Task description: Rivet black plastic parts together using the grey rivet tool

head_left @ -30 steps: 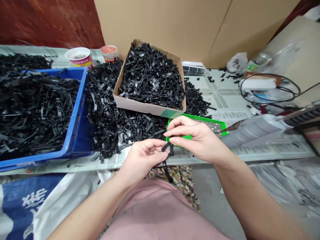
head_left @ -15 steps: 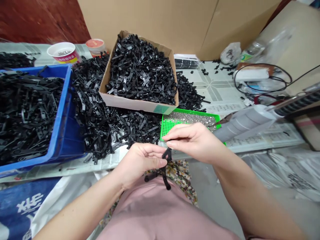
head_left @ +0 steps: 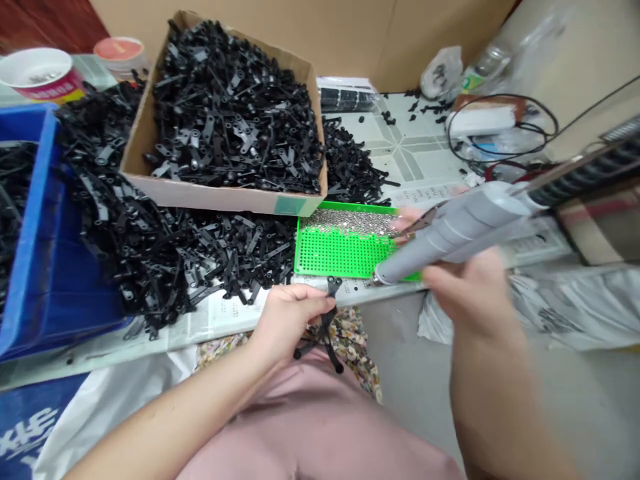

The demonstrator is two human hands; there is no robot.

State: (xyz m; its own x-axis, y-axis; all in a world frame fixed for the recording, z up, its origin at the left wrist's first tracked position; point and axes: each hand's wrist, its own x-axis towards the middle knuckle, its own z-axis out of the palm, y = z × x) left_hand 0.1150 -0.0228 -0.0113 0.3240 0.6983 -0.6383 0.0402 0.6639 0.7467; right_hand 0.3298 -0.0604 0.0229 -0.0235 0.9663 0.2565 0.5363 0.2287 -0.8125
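Observation:
My left hand (head_left: pixel 295 310) pinches a black jointed plastic piece (head_left: pixel 331 319) between thumb and fingers. Slim arms with round, holed ends hang below the grip, and one end points up above it. Stretched on both sides of a grey electric screwdriver (head_left: pixel 445 230) is my right hand (head_left: pixel 475 283), blurred by motion. Its fingertips show beyond the tool and its thumb lies on the near side; whether it grips firmly is hidden. The screwdriver slants down-left, its tip above the near edge of a green perforated tray (head_left: pixel 345 253) with small shiny metal parts (head_left: pixel 350 220), possibly screws.
A cardboard box (head_left: pixel 225 190) heaped with black plastic parts (head_left: pixel 235 113) stands on a spread of similar parts. At left is a blue crate (head_left: pixel 37 220). Farther back are a paper tub (head_left: pixel 43 73), a plastic bottle (head_left: pixel 487 63) and a looped black cable (head_left: pixel 550 127).
My right hand has left the black piece and moved right to the screwdriver. My left hand keeps its hold. The view has shifted right and down, so more of the tray shows.

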